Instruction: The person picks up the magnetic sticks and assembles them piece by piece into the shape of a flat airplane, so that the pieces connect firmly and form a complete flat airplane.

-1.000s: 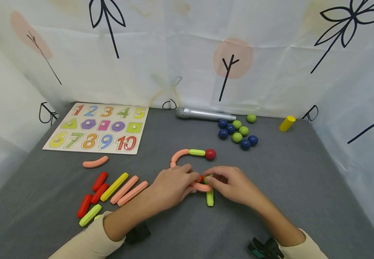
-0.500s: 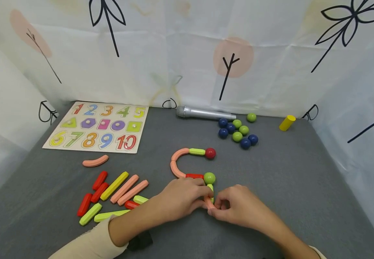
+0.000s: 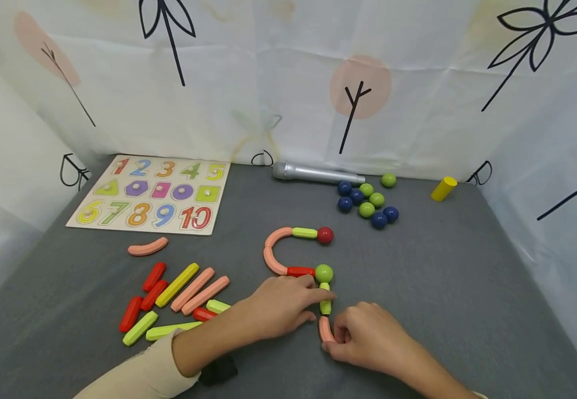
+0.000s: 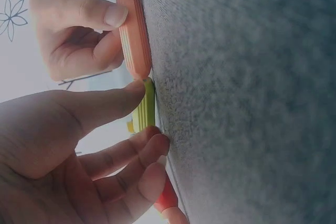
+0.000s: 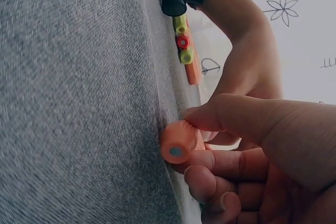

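Observation:
In the head view my right hand pinches a curved pink magnetic stick between thumb and fingers, low on the table. The stick's round end with a grey disc faces the right wrist view. Its upper end meets a short green stick. My left hand lies beside this green stick, its index finger stretched across it and its thumb apart at the left. Above, the green stick meets a green ball. From that ball, a red stick, curved pink sticks, another green stick and a red ball form a hook.
Loose red, green, yellow and pink sticks lie at the left, some partly under my left forearm. Behind them is a number puzzle board. A silver microphone, blue and green balls and a yellow cylinder stand toward the back.
The curved pink stick has moved from beside the green ball down to the green stick's lower end. My right hand has moved down with it. My left hand has come off the pink stick.

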Available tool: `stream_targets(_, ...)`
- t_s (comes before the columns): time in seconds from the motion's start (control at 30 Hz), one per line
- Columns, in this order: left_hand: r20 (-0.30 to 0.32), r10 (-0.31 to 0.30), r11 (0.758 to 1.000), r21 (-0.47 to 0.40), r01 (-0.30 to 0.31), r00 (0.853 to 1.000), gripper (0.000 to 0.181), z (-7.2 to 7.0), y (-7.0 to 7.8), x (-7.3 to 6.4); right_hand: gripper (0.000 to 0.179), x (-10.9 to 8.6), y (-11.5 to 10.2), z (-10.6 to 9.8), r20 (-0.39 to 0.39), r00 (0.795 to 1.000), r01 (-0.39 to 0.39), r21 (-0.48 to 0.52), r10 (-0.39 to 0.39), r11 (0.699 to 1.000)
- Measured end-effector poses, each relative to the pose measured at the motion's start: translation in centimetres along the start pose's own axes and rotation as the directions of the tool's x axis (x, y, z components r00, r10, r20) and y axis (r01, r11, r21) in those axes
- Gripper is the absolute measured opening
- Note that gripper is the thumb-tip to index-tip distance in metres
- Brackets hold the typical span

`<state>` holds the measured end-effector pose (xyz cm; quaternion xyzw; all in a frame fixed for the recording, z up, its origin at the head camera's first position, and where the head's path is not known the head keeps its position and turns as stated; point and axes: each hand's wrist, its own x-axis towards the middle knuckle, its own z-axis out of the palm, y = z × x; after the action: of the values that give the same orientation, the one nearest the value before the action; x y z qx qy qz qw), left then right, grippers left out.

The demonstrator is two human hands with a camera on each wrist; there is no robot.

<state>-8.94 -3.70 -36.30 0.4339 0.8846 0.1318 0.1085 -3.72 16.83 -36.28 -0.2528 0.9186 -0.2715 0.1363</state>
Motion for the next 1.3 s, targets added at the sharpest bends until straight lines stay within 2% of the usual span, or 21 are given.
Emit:
stream_targets(0.1, 0.017, 0.006, 1.000, 0.014, -0.006, 1.000, 0.048, 0.0, 0.1, 0.1, 0.041, 0.0, 0.0, 0.0, 0.020, 1.000, -0.006, 0.004, 0.006, 1.000)
stream_targets(0.37, 0.005, 0.011, 1.000, 0.024, -0.012, 1.000, 0.044, 0.1, 0.2, 0.1, 0.034, 0.0, 0.1, -0.3, 0.046, 0.999, 0.000, 0.004, 0.000, 1.000)
stream_targets(0.53, 0.011, 0.009, 1.000, 0.014, -0.010, 1.000, 0.043, 0.0, 0.2, 0.2, 0.030, -0.2, 0.3, -0.7, 0.082, 0.997, 0.012, 0.014, -0.013, 1.000)
stream_targets(0.77, 0.030, 0.003, 1.000, -0.001, -0.003, 1.000, 0.040, 0.0, 0.3, 0.3, 0.023, -0.3, 0.8, -1.5, 0.124, 0.992, -0.013, 0.029, 0.010, 0.999)
stream_targets(0.93, 0.028, 0.002, 1.000, 0.000, -0.002, 1.000, 0.039, -0.1, 0.4, 0.3, 0.017, -0.4, 1.1, -2.0, 0.131, 0.991, 0.039, 0.020, -0.041, 0.999)
stream_targets(1.07, 0.023, 0.002, 1.000, 0.007, -0.002, 1.000, 0.039, -0.1, 0.4, 0.3, 0.020, -0.4, 1.3, -2.3, 0.135, 0.988, 0.072, 0.018, -0.074, 0.997)
stream_targets(1.3, 0.022, 0.004, 1.000, 0.012, -0.005, 1.000, 0.039, 0.0, 0.4, 0.3, 0.020, -0.5, 1.5, -2.6, 0.185, 0.981, 0.047, 0.046, -0.054, 0.998)
